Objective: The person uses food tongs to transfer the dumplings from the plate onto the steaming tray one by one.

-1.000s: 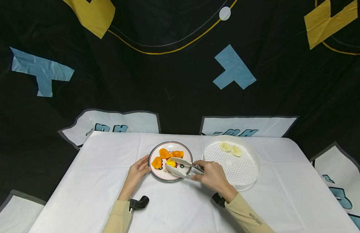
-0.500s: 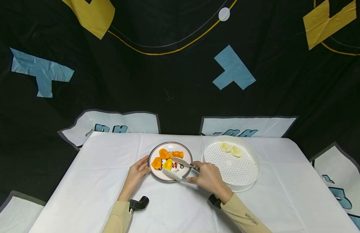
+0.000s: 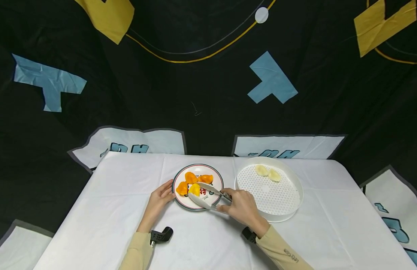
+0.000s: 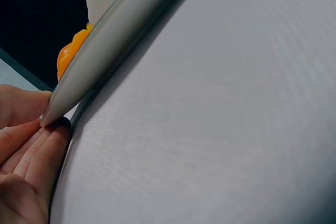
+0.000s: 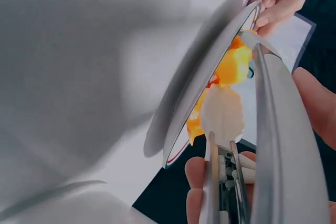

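Observation:
In the head view my left hand [image 3: 160, 197] pinches the left rim of a white plate [image 3: 201, 169] with a dark-banded edge. The left wrist view shows the thumb over the rim and fingers [image 4: 44, 153] underneath. My right hand [image 3: 243, 206] grips metal tongs [image 3: 199, 201] with pale, flat tips. The tongs' arms stand apart over the plate, one tip on each side of a glossy yellow piece of food [image 3: 195, 189]. Around it lie three curved orange pieces [image 3: 190, 177], like cut bell pepper. In the right wrist view one tip [image 5: 223, 114] hangs beside the yellow piece.
To the right of the plate is a round white perforated tray [image 3: 267, 200] with a raised wall. Two pale yellow slices [image 3: 273, 175] lie near its far side. Both stand on a white-covered table [image 3: 103, 210], with a black cloth [image 3: 195, 105] behind it.
The right hand has shifted slightly left with the tongs, and their tips have spread wider. The yellow piece sits a little further left on the plate. The left hand keeps its place.

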`<action>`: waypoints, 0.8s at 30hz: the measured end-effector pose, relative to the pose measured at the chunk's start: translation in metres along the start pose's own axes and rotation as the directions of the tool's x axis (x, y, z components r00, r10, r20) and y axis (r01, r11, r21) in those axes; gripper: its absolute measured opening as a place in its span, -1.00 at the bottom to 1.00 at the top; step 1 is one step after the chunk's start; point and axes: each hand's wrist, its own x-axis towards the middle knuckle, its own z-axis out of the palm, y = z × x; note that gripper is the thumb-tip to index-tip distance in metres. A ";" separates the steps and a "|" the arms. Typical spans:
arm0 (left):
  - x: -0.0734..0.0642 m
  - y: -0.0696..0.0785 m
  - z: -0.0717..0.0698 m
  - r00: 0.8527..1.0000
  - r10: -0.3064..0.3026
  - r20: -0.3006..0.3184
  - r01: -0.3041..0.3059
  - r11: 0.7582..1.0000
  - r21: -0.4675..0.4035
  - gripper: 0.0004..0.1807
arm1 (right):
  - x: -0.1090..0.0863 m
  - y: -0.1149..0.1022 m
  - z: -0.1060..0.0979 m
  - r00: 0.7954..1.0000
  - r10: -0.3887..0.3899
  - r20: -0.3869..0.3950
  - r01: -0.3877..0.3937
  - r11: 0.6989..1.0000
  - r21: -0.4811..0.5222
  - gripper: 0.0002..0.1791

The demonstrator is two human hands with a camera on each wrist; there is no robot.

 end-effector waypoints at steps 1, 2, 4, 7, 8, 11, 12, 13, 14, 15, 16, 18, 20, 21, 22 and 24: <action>0.000 0.000 0.000 1.000 -0.001 -0.002 0.001 1.000 0.000 -0.37 | 0.000 0.001 -0.001 1.000 -0.002 -0.004 0.002 1.000 0.004 -0.44; 0.000 0.000 0.000 1.000 -0.001 -0.002 0.001 1.000 -0.001 -0.37 | 0.000 0.001 -0.002 1.000 -0.003 -0.007 0.003 1.000 0.011 -0.44; 0.001 0.001 0.000 1.000 0.002 0.002 -0.002 1.000 -0.005 -0.37 | 0.000 0.001 -0.004 1.000 -0.002 -0.014 0.002 1.000 0.017 -0.45; 0.001 0.001 0.000 1.000 0.002 0.010 -0.002 1.000 -0.009 -0.36 | -0.001 0.002 -0.007 1.000 0.002 -0.022 -0.001 1.000 0.012 -0.47; 0.001 0.001 0.000 1.000 0.002 0.013 -0.002 1.000 -0.012 -0.36 | -0.001 0.002 -0.008 1.000 0.000 -0.024 0.000 1.000 0.010 -0.47; 0.001 0.000 -0.001 1.000 -0.002 0.016 0.002 1.000 -0.011 -0.35 | -0.002 0.003 -0.011 0.999 -0.007 -0.036 0.007 1.000 0.006 -0.48; 0.002 0.000 -0.001 1.000 -0.003 0.016 0.003 1.000 -0.013 -0.35 | -0.002 0.003 -0.013 0.999 -0.008 -0.038 0.008 1.000 0.009 -0.48; 0.002 0.000 -0.001 1.000 -0.005 0.016 0.005 1.000 -0.018 -0.35 | -0.002 0.004 -0.014 0.999 -0.008 -0.043 0.009 1.000 0.008 -0.48; 0.002 0.000 -0.001 1.000 -0.006 0.015 0.006 1.000 -0.019 -0.35 | -0.002 0.005 -0.016 0.999 -0.009 -0.046 0.010 1.000 0.010 -0.49; 0.002 0.000 -0.001 1.000 -0.006 0.013 0.007 1.000 -0.017 -0.35 | -0.003 0.006 -0.018 0.999 -0.007 -0.047 0.008 1.000 0.014 -0.49; 0.002 0.000 -0.001 1.000 -0.007 0.013 0.007 1.000 -0.017 -0.35 | -0.003 0.007 -0.020 0.999 -0.005 -0.047 0.006 1.000 0.015 -0.50; 0.002 0.000 -0.001 1.000 -0.008 0.011 0.008 1.000 -0.013 -0.35 | -0.004 0.009 -0.023 0.999 0.003 -0.048 -0.002 1.000 0.019 -0.51; 0.002 0.000 -0.001 1.000 -0.010 0.012 0.010 1.000 -0.010 -0.35 | -0.006 0.013 -0.028 0.998 0.014 -0.057 -0.013 1.000 0.021 -0.51; 0.002 0.000 -0.001 1.000 -0.010 0.013 0.010 1.000 -0.011 -0.35 | -0.007 0.015 -0.030 0.998 0.020 -0.060 -0.019 1.000 0.023 -0.52; 0.002 0.000 -0.001 1.000 -0.010 0.014 0.010 1.000 -0.012 -0.36 | -0.008 0.017 -0.032 0.998 0.026 -0.066 -0.025 0.999 0.022 -0.52; 0.001 0.000 -0.001 1.000 -0.005 0.017 0.006 1.000 -0.019 -0.36 | -0.010 0.021 -0.037 0.996 0.040 -0.076 -0.038 0.999 0.026 -0.51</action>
